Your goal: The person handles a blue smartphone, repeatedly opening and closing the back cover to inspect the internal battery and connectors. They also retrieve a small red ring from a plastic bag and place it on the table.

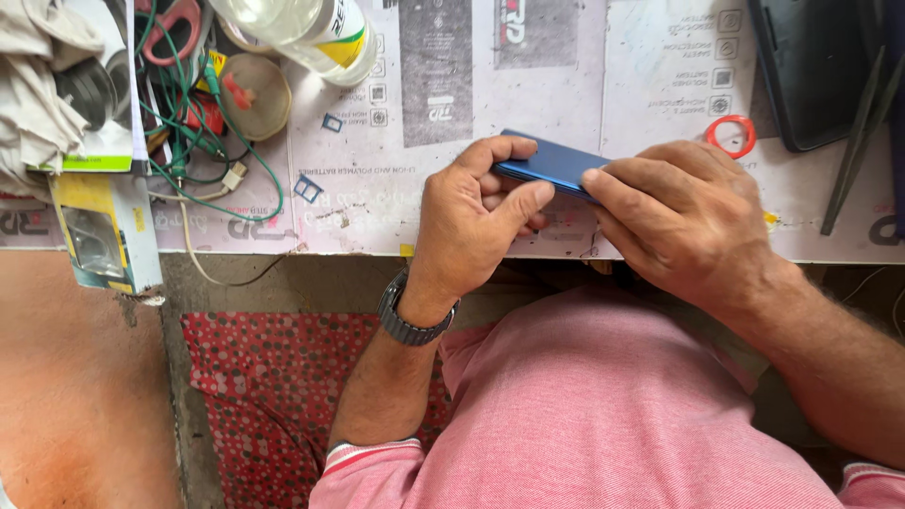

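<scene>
Over paper-lined bench (471,85), left hand (471,217) and right hand (683,221) grip what seems a blue phone (551,162).

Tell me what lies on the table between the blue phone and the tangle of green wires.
In the head view, two small blue frames lie between the blue phone and the green wires; the left hand grips the phone.

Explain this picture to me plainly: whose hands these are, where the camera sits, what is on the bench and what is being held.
The camera sits on a person's head and looks down, so both hands are that person's own. The left hand and right hand together grip a flat blue phone over a bench covered with printed paper. On the bench lie a red ring, a tangle of green wires, a clear plastic bottle and two small blue card trays. The left wrist wears a dark watch.
</scene>
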